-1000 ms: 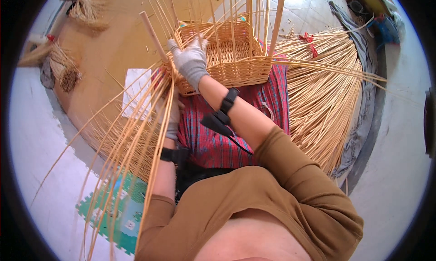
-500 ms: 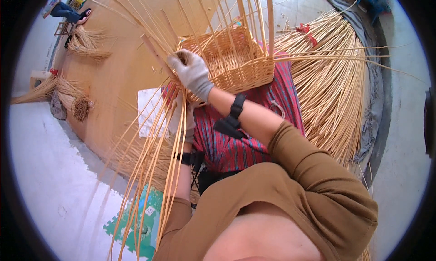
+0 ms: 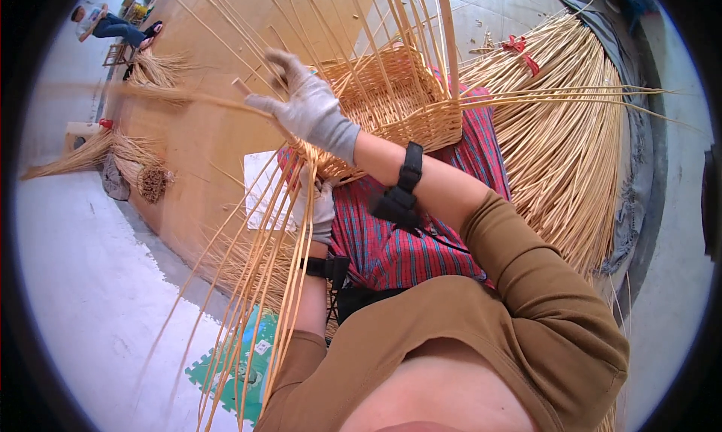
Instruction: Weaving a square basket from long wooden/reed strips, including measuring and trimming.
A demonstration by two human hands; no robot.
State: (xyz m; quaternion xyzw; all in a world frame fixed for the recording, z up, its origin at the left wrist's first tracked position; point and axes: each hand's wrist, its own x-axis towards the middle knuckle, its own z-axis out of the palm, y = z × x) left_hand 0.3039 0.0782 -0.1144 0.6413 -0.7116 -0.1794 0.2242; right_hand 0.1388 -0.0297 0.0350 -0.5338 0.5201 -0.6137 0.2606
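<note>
A rectangular wicker basket [image 3: 421, 120], part woven, rests tilted on the striped cloth [image 3: 421, 240] over my lap. Long thin strands and a few thicker stakes stand up from its walls. My right hand [image 3: 312, 105], in a pale work glove, is raised over its left end; the fingers and thumb are spread. A motion-blurred strand [image 3: 192, 95] runs leftward from beside that thumb. Below the same end, my gloved left hand [image 3: 320, 210] is closed at the basket's lower corner, its fingers partly hidden by a bunch of hanging strands [image 3: 263, 281].
A large sheaf of strands [image 3: 553, 131] with a red tie lies at the right on dark cloth. Smaller bundles [image 3: 139, 161] lie at the left. A white sheet [image 3: 259, 184] and a green mat [image 3: 241, 364] are near my left arm. Another person [image 3: 113, 26] sits far left.
My right hand has opened from its closed hold at the basket's left end, with fingers now spread. A strand has swung out to the left, blurred. My left hand stays beneath the basket.
</note>
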